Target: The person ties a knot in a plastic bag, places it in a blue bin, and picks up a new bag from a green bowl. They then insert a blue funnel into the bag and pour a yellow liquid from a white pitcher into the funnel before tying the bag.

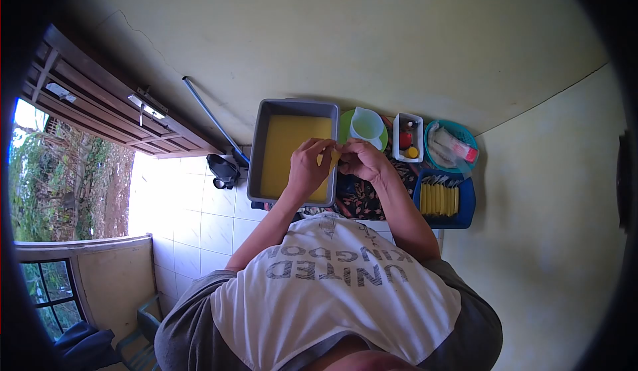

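My left hand (311, 166) and my right hand (362, 160) meet over the right rim of a grey rectangular tub (254, 165) that holds yellow liquid (286, 152). Between my fingertips is a small yellowish piece (335, 158), too small to make out clearly; both hands pinch at it. A white jug (367, 124) on a green plate (382, 142) stands just beyond my right hand. At the right, a blue tray (466, 205) holds several yellow sticks or filled packets (438, 198) lined up side by side.
A white box (407, 122) with red and yellow items and a teal basket (475, 142) with plastic bags stand behind the blue tray. Dark patterned cloth (359, 195) lies beneath. At the left are a blue pole (212, 115), a black object (223, 170) and an open door (126, 105).
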A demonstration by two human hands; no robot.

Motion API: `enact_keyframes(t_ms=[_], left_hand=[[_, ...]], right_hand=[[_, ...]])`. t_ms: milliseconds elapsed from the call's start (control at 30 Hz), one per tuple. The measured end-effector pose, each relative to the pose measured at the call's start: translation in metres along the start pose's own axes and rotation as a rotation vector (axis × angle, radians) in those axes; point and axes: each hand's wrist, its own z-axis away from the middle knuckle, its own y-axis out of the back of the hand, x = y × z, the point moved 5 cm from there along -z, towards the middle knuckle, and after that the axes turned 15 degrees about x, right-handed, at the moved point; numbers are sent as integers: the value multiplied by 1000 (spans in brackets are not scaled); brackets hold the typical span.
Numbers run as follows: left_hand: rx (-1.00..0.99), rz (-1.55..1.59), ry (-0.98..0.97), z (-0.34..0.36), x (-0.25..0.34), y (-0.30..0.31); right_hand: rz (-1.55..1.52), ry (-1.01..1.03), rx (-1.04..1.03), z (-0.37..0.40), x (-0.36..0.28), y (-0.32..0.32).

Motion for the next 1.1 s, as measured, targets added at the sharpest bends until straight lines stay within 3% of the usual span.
enact_keyframes(t_ms=[133,333,633,1100], left_hand=[[-124,38,98,-6,1,3],[-101,-19,181,-5,-6,0],[-114,-70,-4,-7,0,-1],[-163,-63,-8,8,3,-11]], right_hand=[[-36,23,71,4,3,0],[-11,9,100,5,9,2],[5,81,143,11,8,-4],[308,174,195,15,-8,-5]])
